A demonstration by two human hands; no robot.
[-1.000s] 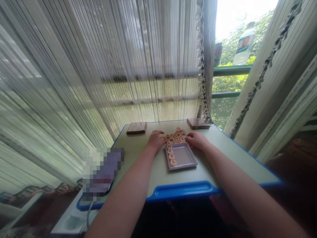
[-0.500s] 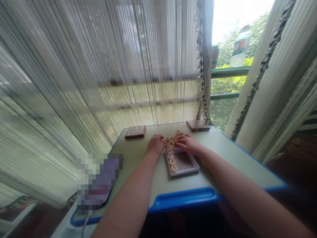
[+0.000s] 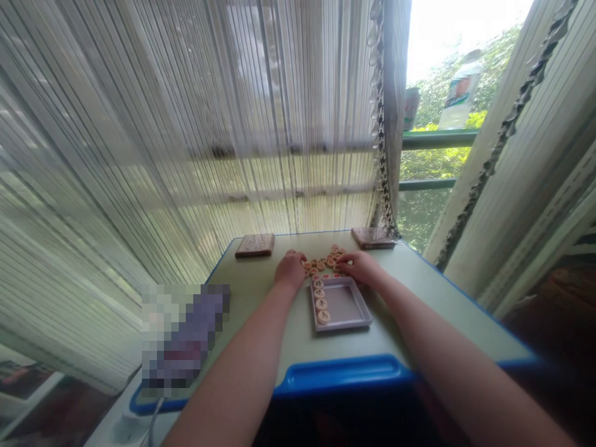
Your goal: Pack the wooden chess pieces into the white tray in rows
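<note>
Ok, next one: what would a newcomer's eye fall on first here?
Probably the bare left hand and bare right hand, on either side of loose, round, wood-coloured discs on the pale-green, blue-edged table. Nearer the camera lies a shallow, pale-grey, four-sided tray, with four marked discs lined along its left side. At upper right, a clear bottle shows in the bright gap between the pale curtains.
</note>
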